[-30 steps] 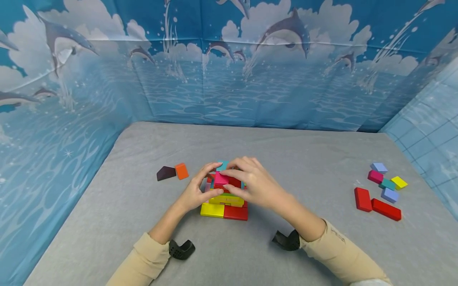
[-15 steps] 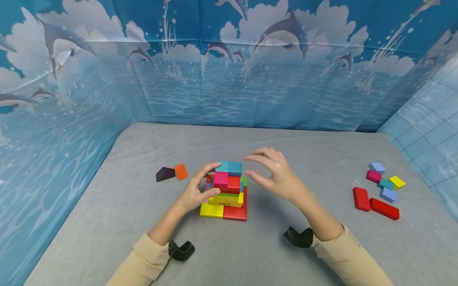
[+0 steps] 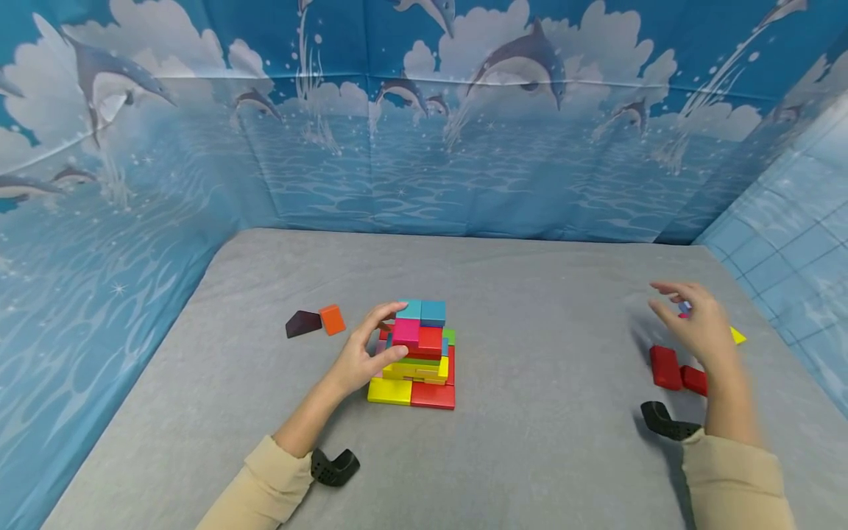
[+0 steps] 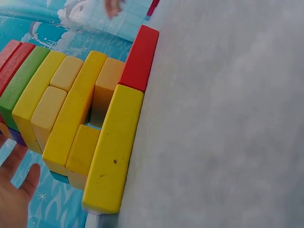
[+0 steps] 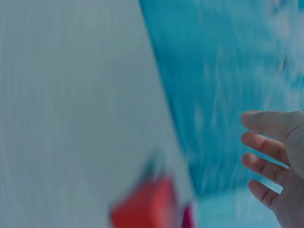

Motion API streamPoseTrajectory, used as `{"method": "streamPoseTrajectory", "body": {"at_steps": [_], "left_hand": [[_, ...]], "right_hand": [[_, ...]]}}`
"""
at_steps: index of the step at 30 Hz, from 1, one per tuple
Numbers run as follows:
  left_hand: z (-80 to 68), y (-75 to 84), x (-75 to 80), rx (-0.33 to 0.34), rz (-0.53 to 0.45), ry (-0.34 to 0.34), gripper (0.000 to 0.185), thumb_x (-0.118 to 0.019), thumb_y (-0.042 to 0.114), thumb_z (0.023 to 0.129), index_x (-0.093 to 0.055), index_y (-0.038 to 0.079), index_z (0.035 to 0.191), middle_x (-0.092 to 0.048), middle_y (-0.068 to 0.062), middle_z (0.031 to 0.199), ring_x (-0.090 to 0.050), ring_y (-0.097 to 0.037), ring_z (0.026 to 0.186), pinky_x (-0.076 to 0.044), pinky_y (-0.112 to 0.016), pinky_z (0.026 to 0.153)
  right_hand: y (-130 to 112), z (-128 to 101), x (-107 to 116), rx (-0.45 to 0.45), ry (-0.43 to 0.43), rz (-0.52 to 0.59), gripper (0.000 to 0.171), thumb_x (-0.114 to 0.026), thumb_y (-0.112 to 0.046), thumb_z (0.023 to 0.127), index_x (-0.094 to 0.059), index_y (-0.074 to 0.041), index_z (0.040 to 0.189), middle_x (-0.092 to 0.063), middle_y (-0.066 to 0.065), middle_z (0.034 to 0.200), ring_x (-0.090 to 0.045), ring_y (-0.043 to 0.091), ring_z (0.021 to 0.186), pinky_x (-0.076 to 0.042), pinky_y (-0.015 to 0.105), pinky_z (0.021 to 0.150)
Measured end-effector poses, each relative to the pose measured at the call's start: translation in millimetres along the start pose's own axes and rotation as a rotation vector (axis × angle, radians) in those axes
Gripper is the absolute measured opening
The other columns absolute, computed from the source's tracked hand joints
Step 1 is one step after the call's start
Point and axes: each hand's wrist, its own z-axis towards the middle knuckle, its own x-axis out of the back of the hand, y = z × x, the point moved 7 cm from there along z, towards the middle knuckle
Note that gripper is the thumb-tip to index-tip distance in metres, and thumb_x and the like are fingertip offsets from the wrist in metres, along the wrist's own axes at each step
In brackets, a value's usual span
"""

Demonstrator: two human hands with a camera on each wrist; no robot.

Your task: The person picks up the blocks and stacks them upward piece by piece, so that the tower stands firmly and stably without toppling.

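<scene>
A stepped stack of coloured blocks [image 3: 429,368] stands mid-table, with two teal blocks [image 3: 433,312] on top at the back and a magenta block [image 3: 406,331] in front. A yellow block [image 4: 114,152] and a red block [image 4: 139,59] form its front base. My left hand [image 3: 358,361] stays at the stack's left side, thumb and fingers spread; whether they touch it I cannot tell. Far to the right, my right hand [image 3: 702,331] hovers above loose blocks, fingers loosely bent and holding nothing. It partly hides a magenta, a yellow [image 3: 738,336] and a red block [image 3: 693,380].
Left of the stack lie a dark, angular block [image 3: 303,324] and an orange block [image 3: 333,319]. Another red block [image 3: 665,367] rests near my right hand. Grey cloth [image 3: 543,442] covers the table, and a dolphin-print curtain [image 3: 424,184] encloses the back and sides.
My right hand has left the top of the stack and swung far right to the loose blocks, uncovering the stack's right side. The left hand has kept its place.
</scene>
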Motion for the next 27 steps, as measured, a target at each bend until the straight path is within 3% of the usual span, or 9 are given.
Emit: {"method": "streamPoseTrajectory", "body": {"at_steps": [5, 10, 14, 20, 27], "left_hand": [[0.1, -0.2, 0.2, -0.008, -0.003, 0.002, 0.053, -0.06, 0.023, 0.088, -0.04, -0.008, 0.126, -0.043, -0.026, 0.126, -0.042, -0.012, 0.11, -0.042, -0.037, 0.088], [-0.1, -0.4, 0.2, -0.011, -0.004, 0.001, 0.054, -0.06, 0.025, 0.088, -0.04, -0.009, 0.126, -0.043, -0.026, 0.126, -0.042, -0.012, 0.11, -0.042, -0.04, 0.088], [0.0, 0.0, 0.3, -0.011, -0.005, 0.001, 0.055, -0.059, 0.026, 0.089, -0.04, -0.009, 0.126, -0.042, -0.026, 0.126, -0.042, -0.011, 0.11, -0.042, -0.045, 0.087], [0.5, 0.6, 0.4, -0.001, -0.011, 0.0, 0.054, -0.06, 0.023, 0.088, -0.04, -0.009, 0.126, -0.042, -0.026, 0.126, -0.041, -0.01, 0.11, -0.042, -0.032, 0.089], [0.3, 0.8, 0.1, 0.012, -0.006, -0.003, 0.054, -0.06, 0.022, 0.088, -0.04, -0.009, 0.127, -0.042, -0.026, 0.127, -0.042, -0.011, 0.11, -0.043, -0.037, 0.088]], "right_hand": [[52.9, -11.8, 3.5, -0.103, -0.094, -0.095, 0.039, -0.057, -0.018, 0.09, -0.05, 0.004, 0.122, -0.042, 0.028, 0.115, -0.039, 0.044, 0.097, -0.041, 0.052, 0.067], [79.6, -20.3, -0.2, -0.189, -0.207, -0.147, 0.049, -0.057, -0.022, 0.09, -0.042, 0.012, 0.123, -0.032, 0.037, 0.114, -0.031, 0.051, 0.097, -0.04, 0.059, 0.071], [86.5, -20.4, -1.5, -0.2, -0.222, -0.174, 0.051, -0.056, -0.024, 0.091, -0.04, 0.012, 0.124, -0.029, 0.038, 0.116, -0.028, 0.053, 0.1, -0.036, 0.064, 0.076], [86.9, -17.4, -6.1, -0.199, -0.252, -0.191, 0.055, -0.059, -0.031, 0.089, -0.044, 0.008, 0.124, -0.031, 0.039, 0.119, -0.027, 0.053, 0.103, -0.035, 0.065, 0.079], [78.1, -17.1, -11.4, -0.219, -0.315, -0.152, 0.063, -0.059, -0.039, 0.087, -0.043, 0.008, 0.126, -0.031, 0.039, 0.121, -0.027, 0.052, 0.104, -0.038, 0.063, 0.076]]}}
